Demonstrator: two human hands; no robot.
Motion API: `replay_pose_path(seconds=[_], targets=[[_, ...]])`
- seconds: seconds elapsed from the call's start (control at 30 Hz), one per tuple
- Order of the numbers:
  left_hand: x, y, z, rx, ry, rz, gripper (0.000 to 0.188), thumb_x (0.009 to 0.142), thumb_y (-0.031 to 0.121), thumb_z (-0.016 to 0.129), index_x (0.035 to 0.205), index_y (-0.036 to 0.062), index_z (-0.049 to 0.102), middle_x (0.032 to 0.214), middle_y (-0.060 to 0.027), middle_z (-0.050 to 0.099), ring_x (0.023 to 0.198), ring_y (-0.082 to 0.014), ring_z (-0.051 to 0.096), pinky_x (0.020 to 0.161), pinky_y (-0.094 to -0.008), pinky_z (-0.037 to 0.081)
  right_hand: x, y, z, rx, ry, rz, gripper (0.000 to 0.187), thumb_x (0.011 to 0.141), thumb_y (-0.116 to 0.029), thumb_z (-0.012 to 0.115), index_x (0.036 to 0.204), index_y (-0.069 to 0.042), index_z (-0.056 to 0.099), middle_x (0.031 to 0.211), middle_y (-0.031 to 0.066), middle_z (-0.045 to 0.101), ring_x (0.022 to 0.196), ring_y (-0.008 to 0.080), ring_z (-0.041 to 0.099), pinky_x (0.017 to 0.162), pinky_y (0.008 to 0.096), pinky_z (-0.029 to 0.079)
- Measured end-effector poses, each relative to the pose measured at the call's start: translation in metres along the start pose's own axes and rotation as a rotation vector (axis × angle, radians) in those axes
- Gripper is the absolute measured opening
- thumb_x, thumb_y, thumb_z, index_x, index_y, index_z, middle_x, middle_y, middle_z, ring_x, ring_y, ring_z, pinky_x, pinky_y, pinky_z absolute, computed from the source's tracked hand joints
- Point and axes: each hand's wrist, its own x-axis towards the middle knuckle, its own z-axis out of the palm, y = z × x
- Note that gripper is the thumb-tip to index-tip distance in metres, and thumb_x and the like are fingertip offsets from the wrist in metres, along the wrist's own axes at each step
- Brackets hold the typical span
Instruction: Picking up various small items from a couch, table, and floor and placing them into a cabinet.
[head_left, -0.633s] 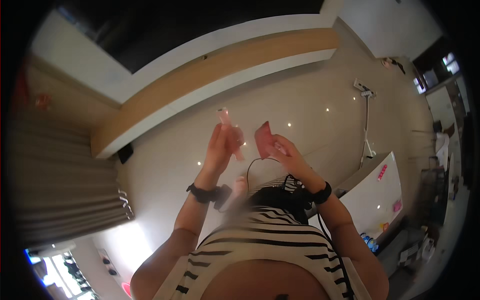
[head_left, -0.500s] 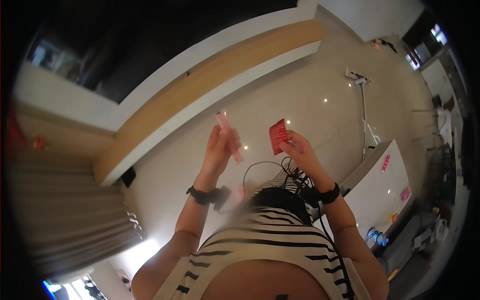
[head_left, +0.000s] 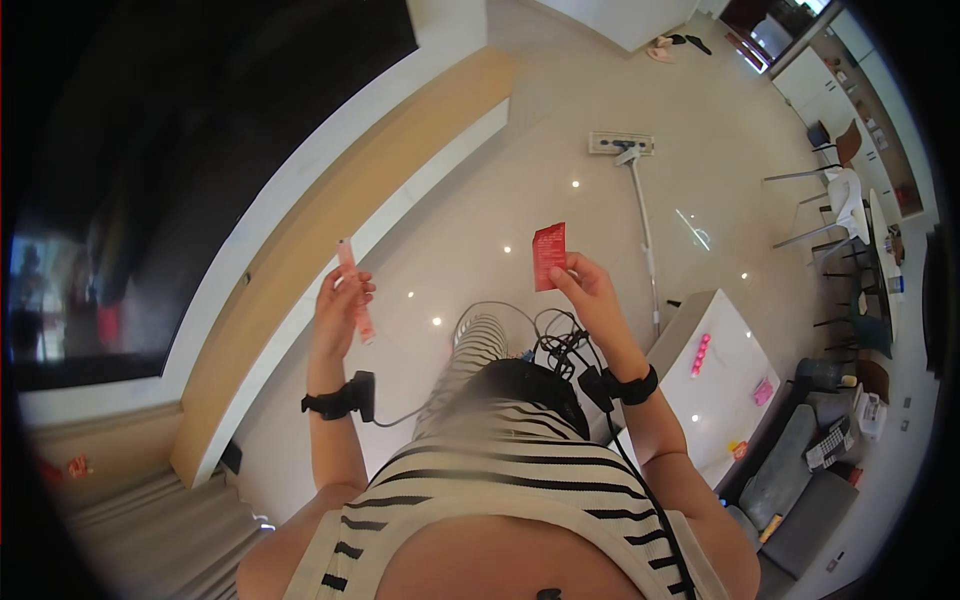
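Observation:
My left hand (head_left: 338,308) is closed around the middle of a slim pink stick-shaped packet (head_left: 347,257), whose two ends stick out above and below the fingers. What is inside the packet I cannot make out. Pinched between thumb and fingers of my right hand (head_left: 588,288) is a small flat red packet (head_left: 549,250) with pale print on it, held upright by its lower right corner. The hands are well apart, both raised in front of my body above the floor.
Black cables (head_left: 562,340) hang at my waist. To the right stands a white table (head_left: 735,385) with a pink beaded stick (head_left: 701,355) and small packets on it. A flat mop (head_left: 643,215) stands beyond it. A long wooden ledge (head_left: 400,165) runs at left, below a large dark screen (head_left: 200,150).
The whole view has swung round, bringing more of the screen and chairs in. My left hand is farther from the right one. Both packets are still held.

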Motion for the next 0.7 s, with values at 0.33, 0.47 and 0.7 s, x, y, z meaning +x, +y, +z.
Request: replay_pose_path(seconds=[0.33, 0.47, 0.7], targets=[[0.298, -0.001, 0.161, 0.529, 0.0, -0.137, 0.034, 0.084, 0.011, 0.053, 0.113, -0.0002, 0.042, 0.084, -0.0108, 0.058, 0.065, -0.0145, 0.058, 0.059, -0.0255, 0.048, 0.188, -0.074, -0.218, -1.189, 0.582, -0.565, 0.022, 0.06, -0.006, 0.071, 0.081, -0.012, 0.065, 0.092, 0.0007, 0.058, 0.096, 0.0224, 0.05, 0.093, 0.044, 0.031], [0.441, 0.005, 0.322, 1.336, -0.53, 0.743, 0.024, 0.079, 0.004, 0.054, 0.102, 0.0035, 0.051, 0.081, -0.0088, 0.059, 0.068, -0.0179, 0.058, 0.063, -0.0314, 0.047, 0.258, -0.109, -0.301, -1.431, 0.689, -0.653, 0.024, 0.057, -0.005, 0.07, 0.078, -0.014, 0.064, 0.091, -0.0013, 0.057, 0.093, 0.0201, 0.05, 0.094, 0.0477, 0.028], [0.695, -0.132, 0.497, 1.173, -0.803, -0.022, 0.02, 0.083, 0.022, 0.056, 0.096, 0.0064, 0.054, 0.079, -0.0036, 0.058, 0.072, -0.0149, 0.053, 0.067, -0.0297, 0.044, 0.374, -0.13, -0.466, -1.357, 0.81, -0.69, 0.022, 0.056, -0.011, 0.072, 0.075, -0.014, 0.062, 0.087, -0.0012, 0.055, 0.09, 0.0211, 0.047, 0.094, 0.0466, 0.027]])
